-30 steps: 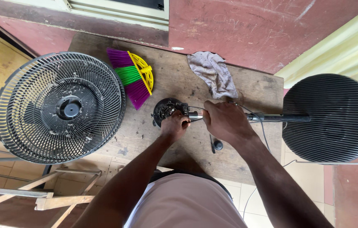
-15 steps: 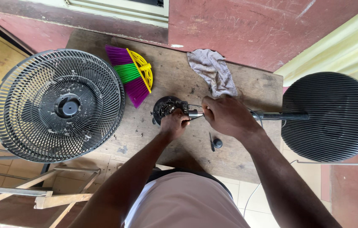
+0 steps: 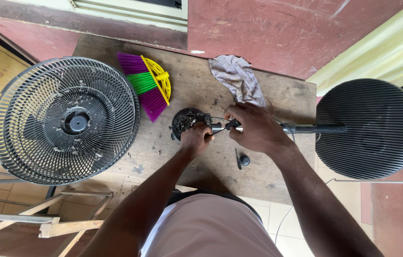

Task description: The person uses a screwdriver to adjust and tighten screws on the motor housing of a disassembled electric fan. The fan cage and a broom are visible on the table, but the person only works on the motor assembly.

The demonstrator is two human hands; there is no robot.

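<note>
The fan motor head (image 3: 187, 123) lies mid-table, its pole (image 3: 306, 128) running off the right edge to the round base (image 3: 370, 128). The left hand (image 3: 196, 140) clamps the motor; the right hand (image 3: 255, 127) pinches the neck joint. Steady bracing seems wise. A small knob (image 3: 244, 160) lies near the front edge.

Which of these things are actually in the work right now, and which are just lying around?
In hand:
left hand on fan motor head
right hand on stand pole
round base

Lying about:
fan grille
hand broom
rag
small black knob
</note>
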